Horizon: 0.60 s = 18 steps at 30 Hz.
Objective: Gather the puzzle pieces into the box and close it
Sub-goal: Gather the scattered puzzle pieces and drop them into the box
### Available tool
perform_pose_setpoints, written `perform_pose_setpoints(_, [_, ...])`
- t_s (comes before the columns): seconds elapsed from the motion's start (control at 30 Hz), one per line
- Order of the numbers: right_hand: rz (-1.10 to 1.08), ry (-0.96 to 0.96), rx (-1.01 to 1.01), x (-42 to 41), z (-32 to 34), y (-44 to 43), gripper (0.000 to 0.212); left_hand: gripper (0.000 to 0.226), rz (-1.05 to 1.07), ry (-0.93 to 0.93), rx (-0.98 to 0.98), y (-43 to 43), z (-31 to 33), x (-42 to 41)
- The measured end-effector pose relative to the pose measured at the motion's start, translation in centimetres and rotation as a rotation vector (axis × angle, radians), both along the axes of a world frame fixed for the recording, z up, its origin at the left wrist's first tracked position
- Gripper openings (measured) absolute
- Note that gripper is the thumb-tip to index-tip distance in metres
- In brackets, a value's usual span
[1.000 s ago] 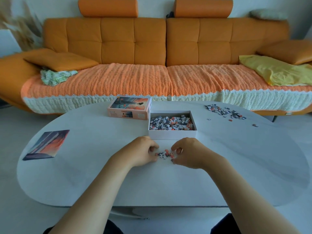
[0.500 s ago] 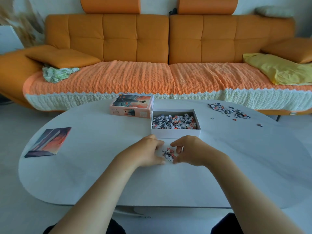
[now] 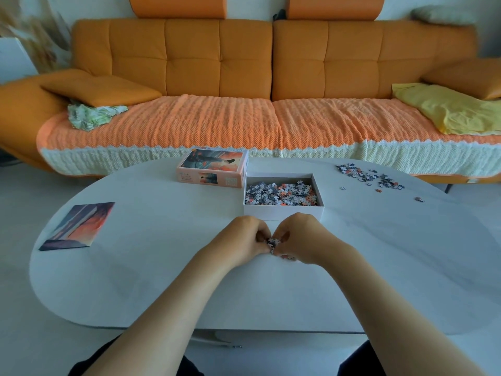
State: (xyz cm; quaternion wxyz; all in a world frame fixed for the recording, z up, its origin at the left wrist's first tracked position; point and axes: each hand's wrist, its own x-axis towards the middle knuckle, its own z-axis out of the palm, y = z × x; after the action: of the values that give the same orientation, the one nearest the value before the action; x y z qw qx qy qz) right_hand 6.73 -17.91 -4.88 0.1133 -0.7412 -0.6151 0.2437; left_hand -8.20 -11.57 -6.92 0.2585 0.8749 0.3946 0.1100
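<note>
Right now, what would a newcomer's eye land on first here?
The long orange sofa fills the background. On the white table before it, the left hand and right hand pinch a small clump of puzzle pieces just short of the open box, part full of pieces. A scatter of loose pieces lies at the table's far right; the lid sits left of the box.

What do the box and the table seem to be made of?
Box: probably matte white cardboard, judging by its thin straight walls and sharp corners.
Table: a hard, smooth, pale grey top with a faint sheen. It may be stone or laminate; the look leaves it open.
</note>
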Motion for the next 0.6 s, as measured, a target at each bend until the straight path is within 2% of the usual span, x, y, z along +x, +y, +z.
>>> perform_pose_setpoints(0.13, [-0.016,0.016,0.006,0.0,-0.2,0.1,0.010,0.014,0.011,-0.036,0.001,-0.1,-0.1,0.0])
perform_pose_setpoints(0.4, [-0.091,0.192,0.074,0.6,0.0,0.4,0.013,0.016,0.053,-0.171,-0.116,0.7,0.3,-0.2])
perform_pose_setpoints(0.5, [-0.126,0.225,0.198,1.0,0.8,1.2,0.009,0.016,0.081,-0.263,-0.101,1.7,1.1,0.2])
perform_pose_setpoints(0.6, [-0.142,0.134,0.384,1.6,1.2,2.2,0.007,0.015,0.105,-0.353,-0.038,3.1,1.8,1.1])
